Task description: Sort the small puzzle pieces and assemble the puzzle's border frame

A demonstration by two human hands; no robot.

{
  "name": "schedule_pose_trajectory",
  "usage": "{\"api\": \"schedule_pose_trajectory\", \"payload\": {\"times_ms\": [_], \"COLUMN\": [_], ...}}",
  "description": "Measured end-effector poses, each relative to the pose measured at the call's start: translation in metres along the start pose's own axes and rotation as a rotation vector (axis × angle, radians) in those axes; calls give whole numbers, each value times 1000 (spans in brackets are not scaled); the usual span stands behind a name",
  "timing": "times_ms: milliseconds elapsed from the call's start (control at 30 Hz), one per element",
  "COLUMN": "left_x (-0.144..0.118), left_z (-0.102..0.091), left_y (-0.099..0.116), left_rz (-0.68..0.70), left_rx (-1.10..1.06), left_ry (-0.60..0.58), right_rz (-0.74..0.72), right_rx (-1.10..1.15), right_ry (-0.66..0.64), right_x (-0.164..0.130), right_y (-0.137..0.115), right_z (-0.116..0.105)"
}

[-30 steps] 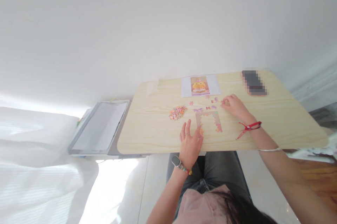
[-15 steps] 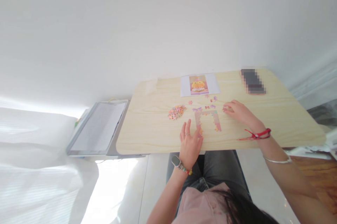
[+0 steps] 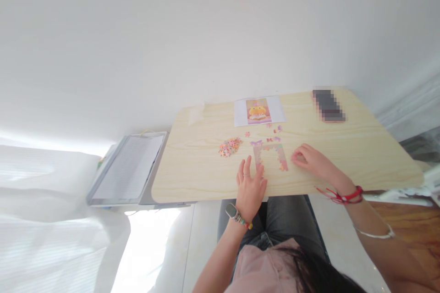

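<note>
A partly joined jigsaw puzzle (image 3: 256, 153) lies near the table's front edge, its strips forming three sides of a frame. My left hand (image 3: 250, 187) rests with fingers spread, the fingertips over the lower end of the frame's left strip. To the right of the frame, my right hand (image 3: 309, 159) is closed in a pinch low over the table. A small pinkish puzzle piece seems to be between its fingertips, mostly hidden by them. Just beyond the frame are several loose purple and pink pieces (image 3: 270, 140). Left of it sits a heap of mixed pieces (image 3: 229, 147).
A sheet with a printed picture (image 3: 258, 112) of an orange figure lies at the back of the wooden table (image 3: 192, 164). A blurred-out phone (image 3: 328, 106) is at the back right. Left of the table, a grey stand holds papers (image 3: 129, 169). A white wall rises behind.
My right hand has come a little nearer to me, from beside the frame's upper right corner to beside its right strip. My left hand has barely shifted.
</note>
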State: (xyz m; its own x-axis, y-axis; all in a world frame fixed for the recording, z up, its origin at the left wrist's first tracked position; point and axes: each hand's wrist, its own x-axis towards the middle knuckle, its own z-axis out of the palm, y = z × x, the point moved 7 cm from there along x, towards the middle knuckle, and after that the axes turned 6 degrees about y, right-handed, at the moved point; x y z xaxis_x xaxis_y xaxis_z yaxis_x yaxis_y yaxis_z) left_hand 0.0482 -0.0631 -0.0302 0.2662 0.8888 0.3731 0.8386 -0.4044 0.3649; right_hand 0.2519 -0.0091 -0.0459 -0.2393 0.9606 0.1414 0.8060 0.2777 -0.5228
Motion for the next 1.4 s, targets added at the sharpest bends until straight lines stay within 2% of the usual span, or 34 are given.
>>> {"api": "schedule_pose_trajectory", "payload": {"times_ms": [200, 300, 567, 933, 1400], "left_x": [2, 2, 0, 1, 3], "left_z": [5, 9, 14, 20, 26], "left_y": [15, 21, 33, 39, 43], "left_rz": [47, 55, 93, 97, 109], "left_rx": [-21, -47, -71, -37, 40], "left_ry": [-32, -48, -63, -97, -102], "right_rz": [-52, -57, -70, -81, -193], "right_rx": [55, 32, 10, -4, -174], "right_ry": [38, 50, 50, 44, 150], "right_x": [-28, -34, -33, -34, -39], "right_y": [-33, -41, -43, -44, -48], "right_z": [12, 18, 24, 27, 28]}}
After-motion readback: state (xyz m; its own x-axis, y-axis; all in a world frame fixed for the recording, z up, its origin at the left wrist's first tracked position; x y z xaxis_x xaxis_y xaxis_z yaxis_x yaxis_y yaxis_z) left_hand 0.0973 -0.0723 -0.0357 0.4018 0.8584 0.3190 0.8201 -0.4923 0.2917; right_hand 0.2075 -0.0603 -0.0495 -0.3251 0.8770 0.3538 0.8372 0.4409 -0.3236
